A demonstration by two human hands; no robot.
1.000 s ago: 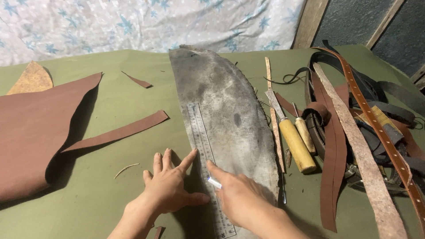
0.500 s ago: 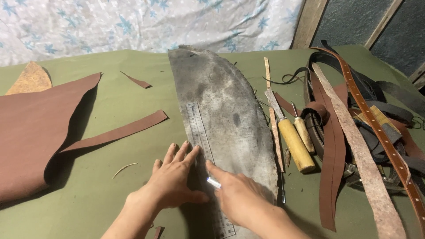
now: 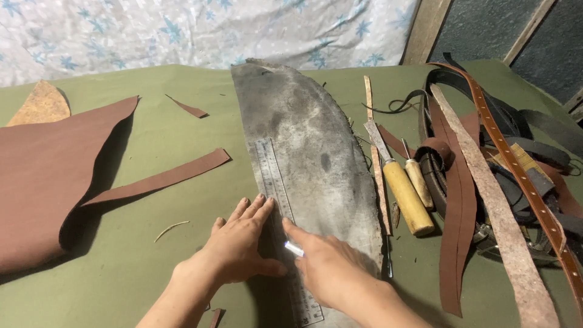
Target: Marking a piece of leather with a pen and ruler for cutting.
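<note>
A: Head view, and the long grey hide runs up the middle of the green table, its near end under both hands.

B: The left hand is flat, fingers spread, gripping nothing. It presses on the metal ruler, which lies lengthwise on the hide close to the hide's left edge.

A: And the right hand?

B: Closed around a small silvery tool, whose tip shows between the two hands, right at the ruler's right edge. I can't tell what kind of tool it is.

A: How much room around the hide?

B: To its left there's bare green table, with only a thin brown strip lying at a slant and a small brown scrap further up. Further left of the hide sits a big brown leather sheet, well apart from it.

A: The right side looks tighter.

B: Much tighter. Two wooden-handled tools lie just beside the hide's ragged right edge, with a narrow pale strip between them and the hide. Beyond those there's a heap of belts and straps, brown and dark, reaching towards the table's right edge.

A: The hide's far end?

B: It reaches up close to the pale patterned cloth behind the table.
</note>
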